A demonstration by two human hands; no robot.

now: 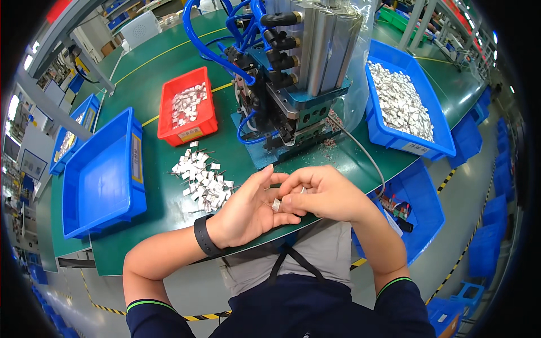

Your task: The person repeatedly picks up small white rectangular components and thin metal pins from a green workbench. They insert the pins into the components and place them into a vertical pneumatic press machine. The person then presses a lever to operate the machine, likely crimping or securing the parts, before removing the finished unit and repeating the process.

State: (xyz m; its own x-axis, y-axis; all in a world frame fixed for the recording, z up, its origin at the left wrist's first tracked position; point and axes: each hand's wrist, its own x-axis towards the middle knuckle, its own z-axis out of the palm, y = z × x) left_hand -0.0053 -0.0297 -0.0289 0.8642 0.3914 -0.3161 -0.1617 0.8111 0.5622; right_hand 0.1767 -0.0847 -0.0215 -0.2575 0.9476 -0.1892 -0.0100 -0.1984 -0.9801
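Observation:
My left hand [248, 209], with a black band at the wrist, is turned palm up with its fingers curled. A small white block-shaped component [276, 205] lies in it, near the fingers. My right hand [327, 194] meets it from the right, thumb and fingers pinched on another small white component [303, 190], mostly hidden. Left of my hands, a loose pile of white components [204, 183] with thin wire leads lies on the green table [155, 217]. Just beyond my hands stands a pneumatic machine [287, 90] with blue hoses and a metal cylinder.
A red bin [189, 134] holds white components behind the pile. An unfilled blue tray [101, 174] sits at the left. At the right, a blue bin [414, 143] is heaped with white components. A grey cable [366, 149] curves over the table edge above a blue crate [431, 219].

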